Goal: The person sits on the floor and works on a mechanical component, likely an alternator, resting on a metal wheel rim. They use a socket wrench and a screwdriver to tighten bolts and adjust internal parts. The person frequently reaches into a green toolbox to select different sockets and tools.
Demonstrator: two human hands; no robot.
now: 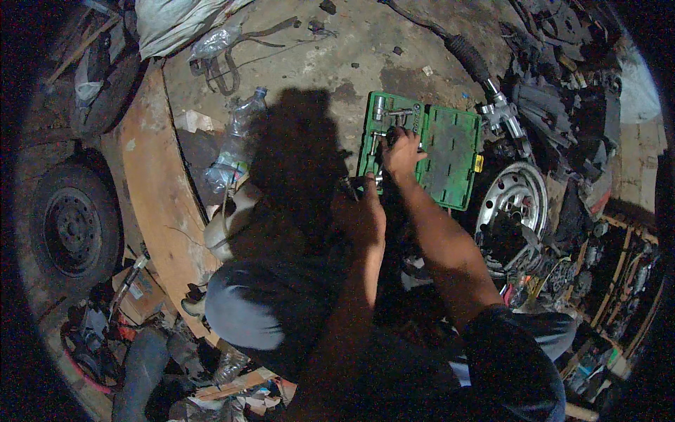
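A green socket set case lies unfolded on the floor in front of me. Its left half holds chrome sockets and bars, among them a large socket at the far corner. Over that half is my right hand, its fingers curled round something dark, which they mostly hide. My left hand is at the near left corner of the case, thumb pointing forward. It is closed against a small dark piece with a metallic glint; shadow hides its fingers and the piece's kind.
Right of the case stand a silver wheel rim and a dark steering part with a bellows. A curved wooden board, plastic bottles and a wheel with tyre are at the left. Scrap parts crowd the far right.
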